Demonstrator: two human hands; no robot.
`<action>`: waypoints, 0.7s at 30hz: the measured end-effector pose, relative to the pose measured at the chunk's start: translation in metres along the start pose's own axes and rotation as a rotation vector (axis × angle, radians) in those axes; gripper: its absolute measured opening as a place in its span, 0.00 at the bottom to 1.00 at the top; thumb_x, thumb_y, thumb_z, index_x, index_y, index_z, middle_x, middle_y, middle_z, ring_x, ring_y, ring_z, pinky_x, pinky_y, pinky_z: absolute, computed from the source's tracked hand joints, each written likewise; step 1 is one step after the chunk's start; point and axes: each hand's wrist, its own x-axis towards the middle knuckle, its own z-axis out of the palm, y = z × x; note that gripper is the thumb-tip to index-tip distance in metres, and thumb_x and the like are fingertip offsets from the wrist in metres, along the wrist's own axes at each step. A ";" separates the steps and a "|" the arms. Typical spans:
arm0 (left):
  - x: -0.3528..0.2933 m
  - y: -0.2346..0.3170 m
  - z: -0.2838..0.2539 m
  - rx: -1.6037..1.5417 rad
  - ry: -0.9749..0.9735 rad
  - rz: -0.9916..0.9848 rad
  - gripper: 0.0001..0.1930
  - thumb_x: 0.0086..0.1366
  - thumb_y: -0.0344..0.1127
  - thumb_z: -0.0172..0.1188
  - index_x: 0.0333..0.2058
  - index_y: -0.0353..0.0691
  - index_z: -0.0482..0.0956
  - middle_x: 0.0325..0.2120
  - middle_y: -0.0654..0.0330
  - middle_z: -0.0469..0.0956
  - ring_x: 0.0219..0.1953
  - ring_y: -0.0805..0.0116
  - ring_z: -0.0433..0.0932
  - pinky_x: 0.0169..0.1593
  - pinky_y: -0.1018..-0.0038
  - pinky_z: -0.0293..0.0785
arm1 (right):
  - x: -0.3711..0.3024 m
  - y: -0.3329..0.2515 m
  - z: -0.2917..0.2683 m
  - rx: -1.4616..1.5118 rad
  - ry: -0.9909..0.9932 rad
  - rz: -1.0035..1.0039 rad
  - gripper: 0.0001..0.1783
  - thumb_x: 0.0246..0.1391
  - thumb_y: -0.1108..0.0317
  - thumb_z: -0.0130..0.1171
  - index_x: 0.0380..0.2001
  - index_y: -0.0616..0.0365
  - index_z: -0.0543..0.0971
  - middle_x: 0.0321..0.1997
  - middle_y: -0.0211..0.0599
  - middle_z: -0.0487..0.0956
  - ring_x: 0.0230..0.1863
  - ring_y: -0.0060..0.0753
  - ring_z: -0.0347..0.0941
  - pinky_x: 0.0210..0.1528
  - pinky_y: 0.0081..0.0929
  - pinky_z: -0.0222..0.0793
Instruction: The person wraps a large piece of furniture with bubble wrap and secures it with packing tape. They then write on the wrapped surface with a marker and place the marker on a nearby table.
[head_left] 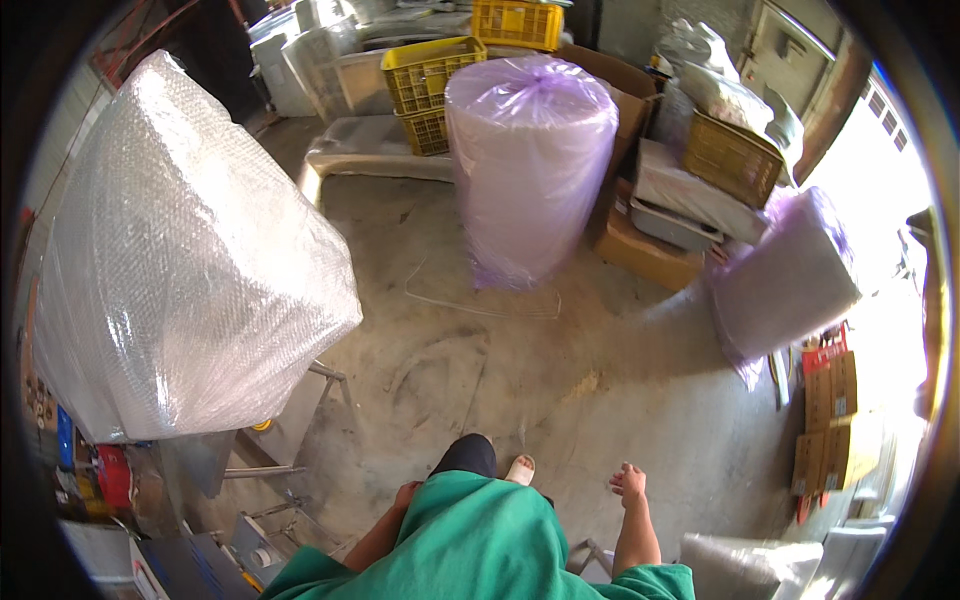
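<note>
My left hand (406, 494) hangs beside my dark-clad thigh, partly covered by my green shirt (480, 530); its fingers are mostly hidden. My right hand (628, 481) is held out from my side above the concrete floor (580, 400), fingers loosely bent and apart, with nothing in it. Neither hand touches any of the goods around me. Ahead stands a tall roll in purple plastic (535, 170), gathered at its top. On the left rises a large bulky object wrapped in bubble wrap (200, 270), higher than the metal frame (325, 375) beside it.
Another purple-wrapped roll (785, 275) leans at the right, near stacked cardboard boxes (828, 425). Yellow crates (432, 75) stand behind the middle roll. A brown crate (732, 158) sits on piled goods. A thin loop of cord or wire (480, 308) lies on the floor ahead.
</note>
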 end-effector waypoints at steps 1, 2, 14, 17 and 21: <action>0.010 0.013 0.002 0.048 0.013 -0.054 0.22 0.69 0.49 0.54 0.49 0.37 0.84 0.46 0.45 0.84 0.49 0.56 0.83 0.53 0.67 0.76 | 0.011 -0.033 0.007 -0.015 0.006 -0.044 0.19 0.64 0.55 0.54 0.48 0.59 0.75 0.33 0.38 0.80 0.29 0.33 0.79 0.28 0.33 0.72; 0.020 0.025 0.003 0.097 0.020 -0.108 0.23 0.68 0.49 0.55 0.49 0.36 0.84 0.45 0.46 0.84 0.49 0.56 0.83 0.52 0.66 0.77 | 0.022 -0.061 0.015 -0.021 0.004 -0.066 0.21 0.63 0.56 0.54 0.51 0.58 0.74 0.38 0.42 0.81 0.32 0.37 0.80 0.30 0.34 0.75; 0.287 0.223 -0.075 -0.155 -0.063 -0.241 0.19 0.66 0.51 0.58 0.31 0.39 0.81 0.24 0.60 0.81 0.27 0.65 0.78 0.33 0.66 0.73 | 0.046 -0.179 0.153 -0.034 -0.073 0.067 0.21 0.62 0.54 0.55 0.48 0.60 0.75 0.38 0.47 0.82 0.33 0.45 0.81 0.31 0.42 0.76; 0.353 0.323 -0.112 -0.210 -0.017 0.028 0.21 0.68 0.54 0.54 0.26 0.42 0.79 0.21 0.62 0.78 0.24 0.69 0.76 0.31 0.68 0.71 | 0.060 -0.182 0.173 -0.326 -0.196 -0.130 0.21 0.60 0.56 0.56 0.49 0.61 0.75 0.38 0.49 0.82 0.33 0.47 0.81 0.32 0.42 0.75; 0.363 0.462 -0.194 -0.114 0.010 0.155 0.28 0.67 0.61 0.52 0.27 0.41 0.84 0.22 0.59 0.81 0.29 0.65 0.80 0.38 0.67 0.75 | 0.054 -0.245 0.238 -0.395 -0.237 -0.078 0.21 0.58 0.58 0.57 0.49 0.61 0.77 0.35 0.44 0.82 0.31 0.42 0.79 0.32 0.39 0.74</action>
